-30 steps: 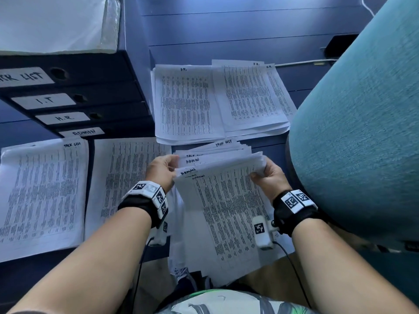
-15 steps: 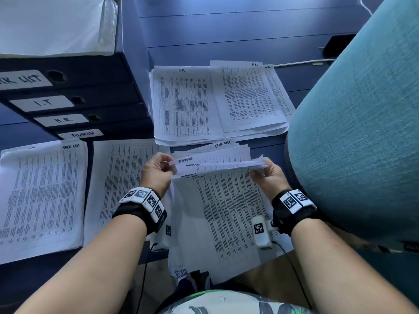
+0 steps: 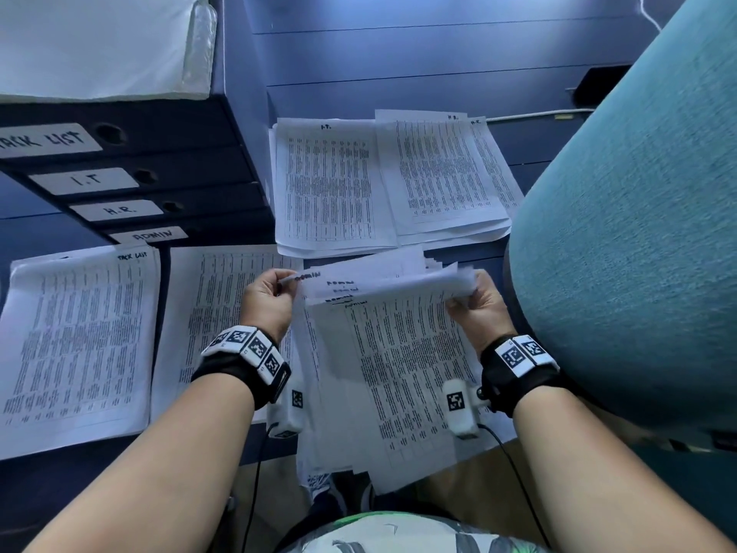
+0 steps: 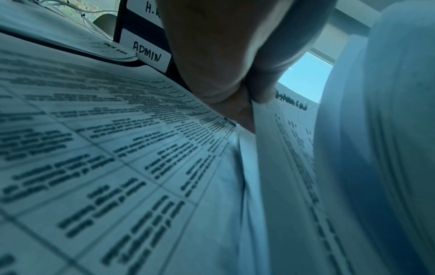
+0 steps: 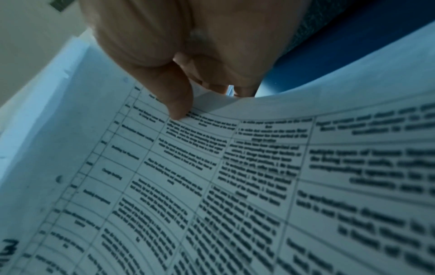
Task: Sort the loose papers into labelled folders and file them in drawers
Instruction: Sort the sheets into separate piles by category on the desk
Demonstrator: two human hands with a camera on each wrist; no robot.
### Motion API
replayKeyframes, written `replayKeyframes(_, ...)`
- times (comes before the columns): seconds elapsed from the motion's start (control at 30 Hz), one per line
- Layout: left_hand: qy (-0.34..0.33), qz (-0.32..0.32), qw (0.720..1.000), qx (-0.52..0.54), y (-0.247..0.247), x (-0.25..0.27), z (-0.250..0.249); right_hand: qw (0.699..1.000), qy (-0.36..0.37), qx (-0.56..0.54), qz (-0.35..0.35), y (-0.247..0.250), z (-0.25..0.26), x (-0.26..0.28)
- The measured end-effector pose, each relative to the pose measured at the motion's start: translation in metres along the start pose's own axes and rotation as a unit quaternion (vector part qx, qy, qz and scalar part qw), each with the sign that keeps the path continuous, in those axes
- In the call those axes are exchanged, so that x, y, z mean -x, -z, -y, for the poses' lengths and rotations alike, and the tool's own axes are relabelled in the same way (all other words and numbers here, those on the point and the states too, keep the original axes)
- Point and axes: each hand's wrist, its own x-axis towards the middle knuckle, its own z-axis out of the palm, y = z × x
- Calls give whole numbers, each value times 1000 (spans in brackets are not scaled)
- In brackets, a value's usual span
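Papers marked ADMIN are held above the tabletop, the left hand and right hand each pinching a top corner with curled fingers. Step: sorting by heading. Next: lay the sheaf on the matching pile, just beside it.

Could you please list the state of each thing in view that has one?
Left hand: pinching the held sheaf's top left corner.
Right hand: gripping its top right corner.
ADMIN sheaf: lifted, fanned, sheets uneven.
TASK LIST pile: lying flat.
I.T. pile: lying flat.
H.R. pile: flat, loosely fanned.
Labelled drawers: all shut.
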Motion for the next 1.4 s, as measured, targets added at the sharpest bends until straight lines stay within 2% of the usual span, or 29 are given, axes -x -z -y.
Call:
replayKeyframes(0.13,8,-3,1000,-1,0,1,-2,999,-10,-23,25,3,4,1)
replayKeyframes(0.27,25,11,1000,9,1,2,-6,999,3,24,21,2,1,-1)
replayKeyframes(0.43,49,63,989,124,-4,19,-26,1000,1,-5,9,-5,9,-2)
replayKeyframes(0.53,67,121,974,178,-1,29,-29,999,2,27,-41,-10,17,-5)
replayKeyframes(0.63,67,164,976,128,1,41,-29,995,17,27,-93,-16,35,-7)
replayKeyframes(0.7,37,152,986,64,5,46,-29,996,38,10,-84,-20,50,-5)
replayKeyframes(0.77,-1,116,993,35,9,46,-31,996,79,-19,-47,-22,67,-1)
replayKeyframes(0.87,-47,60,994,76,22,51,-46,992,97,-56,60,-23,83,0)
replayKeyframes(0.97,-67,33,991,110,36,57,-61,988,61,-6,140,-30,83,4)
replayKeyframes(1.03,-59,38,990,126,43,62,-68,991,75,14,114,-41,79,12)
replayKeyframes(1.13,-54,25,992,112,52,69,-72,994,93,-28,57,-61,83,22)
replayKeyframes(1.2,-61,0,992,112,60,72,-71,992,101,-54,47,-73,88,25)
replayKeyframes(1.3,-50,-2,994,97,72,68,-64,993,98,-45,52,-87,83,30)
replayKeyframes(1.4,-38,-5,999,-29,83,61,-48,996,83,17,26,-97,63,32)
